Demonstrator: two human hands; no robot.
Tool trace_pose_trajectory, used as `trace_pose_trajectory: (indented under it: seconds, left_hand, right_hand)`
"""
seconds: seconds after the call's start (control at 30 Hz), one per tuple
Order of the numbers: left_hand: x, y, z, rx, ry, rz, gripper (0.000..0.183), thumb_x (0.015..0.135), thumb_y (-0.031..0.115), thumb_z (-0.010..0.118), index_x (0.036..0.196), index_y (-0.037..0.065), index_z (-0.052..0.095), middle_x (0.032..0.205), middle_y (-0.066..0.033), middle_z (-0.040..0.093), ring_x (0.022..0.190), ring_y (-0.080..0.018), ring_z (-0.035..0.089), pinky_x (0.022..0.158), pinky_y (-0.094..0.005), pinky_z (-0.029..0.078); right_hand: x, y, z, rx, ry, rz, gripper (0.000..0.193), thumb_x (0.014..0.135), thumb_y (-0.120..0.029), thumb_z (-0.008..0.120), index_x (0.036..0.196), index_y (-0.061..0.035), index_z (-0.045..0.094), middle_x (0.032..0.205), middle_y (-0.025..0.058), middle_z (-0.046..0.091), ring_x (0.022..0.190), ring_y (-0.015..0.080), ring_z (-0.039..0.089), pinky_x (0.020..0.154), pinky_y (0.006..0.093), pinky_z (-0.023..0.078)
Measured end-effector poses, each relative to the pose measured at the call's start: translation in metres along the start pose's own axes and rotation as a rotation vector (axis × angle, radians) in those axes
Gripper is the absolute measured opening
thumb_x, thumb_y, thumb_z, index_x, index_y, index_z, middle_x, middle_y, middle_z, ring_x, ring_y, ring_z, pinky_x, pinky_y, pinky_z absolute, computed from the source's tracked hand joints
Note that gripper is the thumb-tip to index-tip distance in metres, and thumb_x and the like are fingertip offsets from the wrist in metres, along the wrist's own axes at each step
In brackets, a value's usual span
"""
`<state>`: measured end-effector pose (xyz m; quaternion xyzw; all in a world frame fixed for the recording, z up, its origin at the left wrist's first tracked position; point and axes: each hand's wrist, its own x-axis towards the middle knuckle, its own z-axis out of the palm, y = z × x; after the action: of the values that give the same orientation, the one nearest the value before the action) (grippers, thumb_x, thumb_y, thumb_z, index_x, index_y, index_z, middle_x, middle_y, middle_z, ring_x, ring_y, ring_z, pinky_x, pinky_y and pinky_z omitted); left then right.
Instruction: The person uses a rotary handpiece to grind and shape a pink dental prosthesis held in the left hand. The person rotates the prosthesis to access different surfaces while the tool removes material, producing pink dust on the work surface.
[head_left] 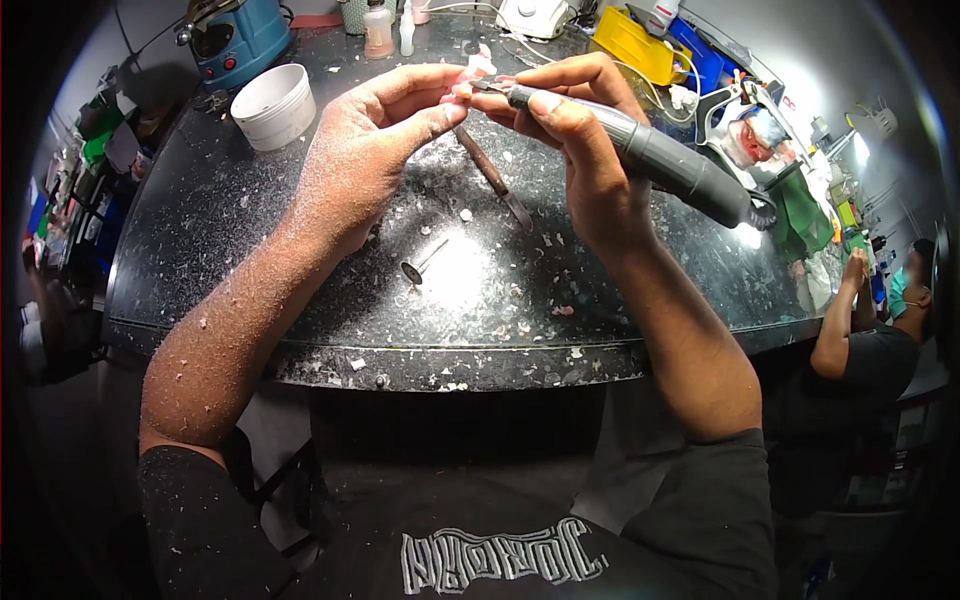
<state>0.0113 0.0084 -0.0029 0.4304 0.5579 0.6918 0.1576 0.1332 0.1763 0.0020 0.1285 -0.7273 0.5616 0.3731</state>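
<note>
Two hands: my right hand (597, 172) wrapped round one black rotary handpiece (668, 160), its tip by one small pink piece (480, 65) my left hand (372, 122) pinches, hands best braced together for light strokes, above one debris-flecked bench (580, 315).

Bench (565, 265): black top, scuffed, strewn with pale and pinkish crumbs (563, 311); front edge at 6 o'clock. Clock centred on the bright light patch (462, 270). Small disc on thin shank (412, 273): just beside centre, 9 o'clock. Slim brownish tool (485, 165): 1 o'clock, aslant. White tub (272, 108): 10–11. Blue machine (240, 45): beyond tub, near 11. Two small bottles (378, 35): 11–12. White device (533, 18): 12–1. Yellow bin (640, 47): 1–2.
</note>
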Motion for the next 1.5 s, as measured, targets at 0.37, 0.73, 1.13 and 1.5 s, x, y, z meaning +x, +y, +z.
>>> trace_pose_trajectory:
  seconds: [0.37, 0.73, 1.13, 1.5]
  left_hand:
    - [0.0001, -0.0009, 0.0009, -0.069, -0.019, -0.021, 0.040, 0.098, 0.013, 0.068, 0.133, -0.002, 0.058, 0.127, -0.0148, 0.068, 0.123, -0.0195, 0.062, 0.112, -0.0354, 0.044]
    - [0.0006, -0.0031, 0.0000, -0.051, -0.007, 0.019, 0.035, 0.097, 0.009, 0.069, 0.130, 0.002, 0.062, 0.127, -0.0132, 0.069, 0.121, -0.0171, 0.064, 0.109, -0.0315, 0.048]
    - [-0.0006, 0.0003, 0.0019, 0.041, 0.001, 0.027, 0.035, 0.097, 0.011, 0.070, 0.130, 0.002, 0.063, 0.123, -0.0140, 0.071, 0.119, -0.0191, 0.066, 0.107, -0.0335, 0.050]
    - [-0.0018, 0.0015, 0.0029, 0.053, 0.012, 0.033, 0.035, 0.094, 0.010, 0.074, 0.127, 0.002, 0.065, 0.121, -0.0136, 0.071, 0.119, -0.0196, 0.066, 0.107, -0.0347, 0.050]
  right_hand:
    - [0.0015, -0.0020, 0.0001, 0.080, -0.039, -0.105, 0.017, 0.097, -0.008, 0.063, 0.111, 0.0008, 0.060, 0.099, 0.0106, 0.071, 0.095, 0.0114, 0.066, 0.085, 0.0259, 0.053]
    - [0.0006, -0.0003, -0.0012, 0.075, -0.031, -0.035, 0.018, 0.096, -0.009, 0.064, 0.111, 0.0006, 0.061, 0.101, 0.0113, 0.071, 0.096, 0.0117, 0.066, 0.086, 0.0255, 0.052]
    - [0.0009, 0.0006, -0.0015, 0.109, -0.047, -0.017, 0.020, 0.097, -0.011, 0.065, 0.112, 0.0005, 0.062, 0.101, 0.0113, 0.070, 0.096, 0.0122, 0.066, 0.086, 0.0259, 0.053]
    - [0.0011, -0.0004, -0.0020, 0.098, -0.055, -0.035, 0.019, 0.097, -0.009, 0.065, 0.113, 0.0001, 0.062, 0.102, 0.0113, 0.070, 0.096, 0.0120, 0.067, 0.086, 0.0250, 0.053]
